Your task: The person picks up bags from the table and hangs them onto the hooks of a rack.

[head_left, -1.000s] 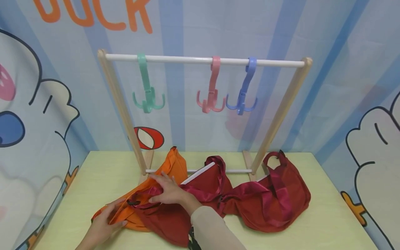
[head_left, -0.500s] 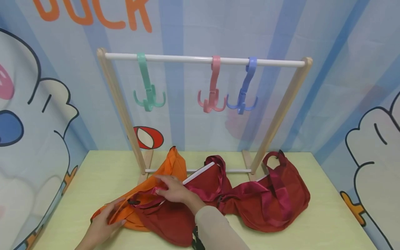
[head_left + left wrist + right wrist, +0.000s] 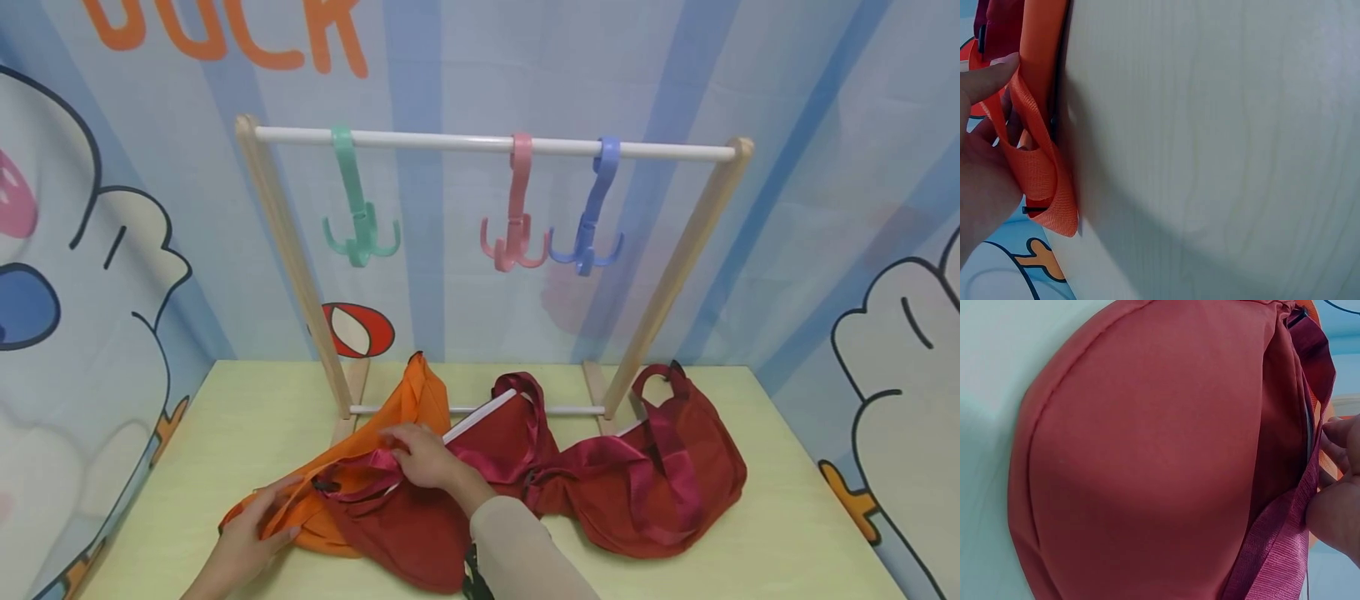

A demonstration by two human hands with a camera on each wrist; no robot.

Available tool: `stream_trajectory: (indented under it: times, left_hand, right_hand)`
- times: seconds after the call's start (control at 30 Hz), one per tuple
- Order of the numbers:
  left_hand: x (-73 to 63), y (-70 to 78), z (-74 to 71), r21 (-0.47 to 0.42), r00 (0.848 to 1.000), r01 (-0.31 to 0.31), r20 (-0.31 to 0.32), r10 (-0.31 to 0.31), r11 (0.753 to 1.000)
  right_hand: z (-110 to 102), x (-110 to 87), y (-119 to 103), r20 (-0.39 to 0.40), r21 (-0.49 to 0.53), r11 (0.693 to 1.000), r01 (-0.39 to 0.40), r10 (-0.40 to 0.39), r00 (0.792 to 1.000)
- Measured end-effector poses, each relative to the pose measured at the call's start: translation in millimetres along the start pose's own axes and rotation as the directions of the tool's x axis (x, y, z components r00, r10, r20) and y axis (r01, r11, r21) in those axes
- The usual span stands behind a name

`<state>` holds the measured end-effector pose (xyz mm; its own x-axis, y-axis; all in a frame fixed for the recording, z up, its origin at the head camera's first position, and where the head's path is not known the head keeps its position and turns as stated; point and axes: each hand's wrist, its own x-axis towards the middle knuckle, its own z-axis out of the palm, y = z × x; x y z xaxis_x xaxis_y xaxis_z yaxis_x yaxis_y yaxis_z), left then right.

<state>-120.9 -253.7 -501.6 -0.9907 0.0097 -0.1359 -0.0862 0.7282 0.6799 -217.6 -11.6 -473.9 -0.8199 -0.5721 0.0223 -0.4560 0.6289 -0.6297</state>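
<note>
An orange bag [image 3: 422,393] lies at the left of the table, partly under a dark red bag [image 3: 405,533]. My left hand [image 3: 243,542] is at the orange bag's near left end. In the left wrist view its fingers reach through a looped orange strap [image 3: 1038,169], and the thumb lies against the strap's upper part. With my right hand [image 3: 427,458] I pinch the maroon strap [image 3: 1297,531] along the red bag's opening; some fingers are hidden behind the strap.
A second dark red bag [image 3: 705,467] lies on the right, beside more red fabric with a white edge [image 3: 480,415]. Behind stands a wooden rack with a white bar [image 3: 442,143], from which a green hook [image 3: 360,237], a pink hook [image 3: 515,242] and a blue hook [image 3: 585,246] hang.
My right hand has drawn slightly to the right along the red bag's opening, and its fingers have closed in on the maroon strap. The left hand has stayed in place.
</note>
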Motion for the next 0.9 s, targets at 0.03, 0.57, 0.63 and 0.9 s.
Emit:
stream_trajectory:
  times: [0.03, 0.57, 0.63, 0.9]
  left_hand:
    - [0.0, -0.1, 0.0, -0.001, 1.000, -0.005, -0.001, 0.005, 1.000]
    - [-1.7, -2.6, 0.5, 0.021, 0.999, -0.033, -0.012, 0.033, 0.999]
    - [-1.6, -2.4, 0.5, 0.018, 0.999, -0.036, -0.008, 0.036, 0.999]
    - [-0.8, -0.9, -1.9, -0.013, 0.998, -0.054, 0.011, 0.055, 0.998]
  right_hand:
    - [0, -0.2, 0, 0.002, -0.002, 1.000, -0.002, 0.002, 1.000]
    - [6, -2.5, 9, -0.001, 0.027, 1.000, -0.012, 0.012, 1.000]
    - [7, -2.9, 12, -0.015, 0.029, 1.000, 0.013, -0.012, 1.000]
    - [12, -1.6, 25, -0.045, 0.047, 0.996, 0.079, -0.077, 0.996]
